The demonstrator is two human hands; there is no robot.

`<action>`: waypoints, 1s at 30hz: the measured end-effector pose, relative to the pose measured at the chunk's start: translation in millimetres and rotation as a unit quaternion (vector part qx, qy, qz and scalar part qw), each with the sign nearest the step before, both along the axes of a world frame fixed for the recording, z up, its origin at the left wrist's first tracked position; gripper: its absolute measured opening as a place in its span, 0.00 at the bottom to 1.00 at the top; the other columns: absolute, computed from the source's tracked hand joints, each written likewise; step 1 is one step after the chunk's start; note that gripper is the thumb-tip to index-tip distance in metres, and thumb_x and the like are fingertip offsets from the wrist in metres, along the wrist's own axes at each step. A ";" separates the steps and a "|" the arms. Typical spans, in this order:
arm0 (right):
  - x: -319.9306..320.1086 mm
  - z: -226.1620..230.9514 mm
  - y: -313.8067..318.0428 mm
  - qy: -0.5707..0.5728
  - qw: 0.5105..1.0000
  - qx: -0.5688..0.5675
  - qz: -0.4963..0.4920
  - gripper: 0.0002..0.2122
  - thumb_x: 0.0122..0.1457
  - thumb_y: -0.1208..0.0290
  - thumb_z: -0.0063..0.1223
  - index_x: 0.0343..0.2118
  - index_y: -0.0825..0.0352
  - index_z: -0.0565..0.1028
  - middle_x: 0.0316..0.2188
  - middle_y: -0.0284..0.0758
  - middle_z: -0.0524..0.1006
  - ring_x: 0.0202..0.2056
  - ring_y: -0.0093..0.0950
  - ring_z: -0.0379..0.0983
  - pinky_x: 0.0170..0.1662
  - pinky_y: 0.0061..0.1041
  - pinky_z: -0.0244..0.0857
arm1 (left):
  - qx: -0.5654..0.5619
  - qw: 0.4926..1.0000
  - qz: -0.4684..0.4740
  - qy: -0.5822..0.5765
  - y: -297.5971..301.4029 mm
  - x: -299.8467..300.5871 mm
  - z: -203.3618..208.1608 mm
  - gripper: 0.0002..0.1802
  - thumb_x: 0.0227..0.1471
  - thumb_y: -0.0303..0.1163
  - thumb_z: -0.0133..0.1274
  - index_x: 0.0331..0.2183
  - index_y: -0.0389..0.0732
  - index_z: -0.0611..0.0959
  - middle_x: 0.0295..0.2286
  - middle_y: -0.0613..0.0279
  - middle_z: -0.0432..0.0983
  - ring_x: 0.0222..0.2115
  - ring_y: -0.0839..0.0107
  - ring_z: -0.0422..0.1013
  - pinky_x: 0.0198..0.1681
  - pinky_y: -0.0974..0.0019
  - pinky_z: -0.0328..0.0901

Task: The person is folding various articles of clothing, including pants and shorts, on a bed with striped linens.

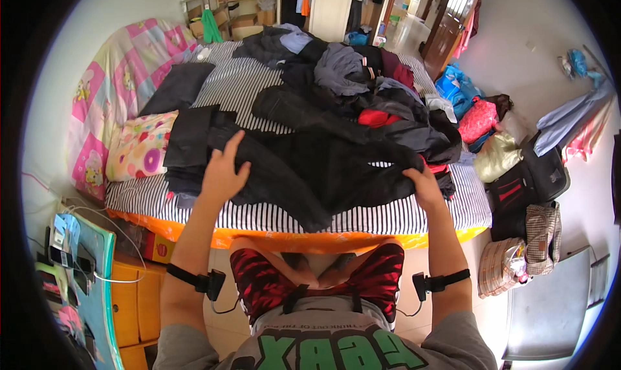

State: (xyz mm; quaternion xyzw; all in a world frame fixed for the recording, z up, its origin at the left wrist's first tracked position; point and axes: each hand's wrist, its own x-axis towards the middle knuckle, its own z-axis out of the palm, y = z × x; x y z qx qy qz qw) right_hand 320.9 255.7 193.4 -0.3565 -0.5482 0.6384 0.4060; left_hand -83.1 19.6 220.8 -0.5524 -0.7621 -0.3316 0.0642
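Observation:
A black garment [310,169], which looks like a pair of trousers, is spread across the near side of a striped bed [272,216]. My left hand [225,171] rests at its left end, fingers apart and lying on the dark cloth. At the other end, my right hand [425,184] pinches the garment's edge between thumb and fingers. A slit in the cloth near that hand lets the stripes show through. Folded dark clothes [187,137] are stacked just left of my left hand.
A heap of loose clothes [343,69] covers the far and right parts of the bed. A dotted pillow [141,147] and a dark folded piece [178,87] lie on the left. Bags [501,156] crowd the right side; a desk [97,260] stands at left.

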 end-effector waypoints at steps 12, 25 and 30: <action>109.8 79.7 74.3 0.214 0.970 -0.011 -0.112 0.09 0.56 0.74 0.46 0.37 0.72 0.73 0.33 0.40 0.78 0.35 0.34 0.77 0.44 0.34 0.71 | 0.100 0.976 0.072 0.179 -9.1 -39.1 80.6 0.44 0.39 0.18 0.49 0.60 0.56 0.64 0.23 0.41 0.65 0.24 0.48 0.65 0.31 0.51 0.63; 32.1 -45.6 78.5 -0.176 0.981 -0.062 0.062 0.21 0.54 0.64 0.59 0.49 0.68 0.69 0.35 0.33 0.75 0.32 0.22 0.73 0.33 0.18 0.69 | -0.364 0.925 -0.047 -0.101 47.0 -70.3 -113.7 0.49 0.49 0.46 0.56 0.65 0.48 0.48 0.53 0.27 0.59 0.56 0.39 0.59 0.60 0.52 0.55; -11.2 -141.8 16.8 -0.380 0.903 -0.115 0.165 0.32 0.51 0.60 0.63 0.57 0.66 0.65 0.42 0.37 0.76 0.34 0.29 0.75 0.36 0.29 0.73 | -0.447 0.893 -0.024 -0.051 11.8 -19.5 -169.2 0.46 0.49 0.47 0.55 0.64 0.49 0.53 0.61 0.34 0.46 0.60 0.39 0.52 0.63 0.52 0.49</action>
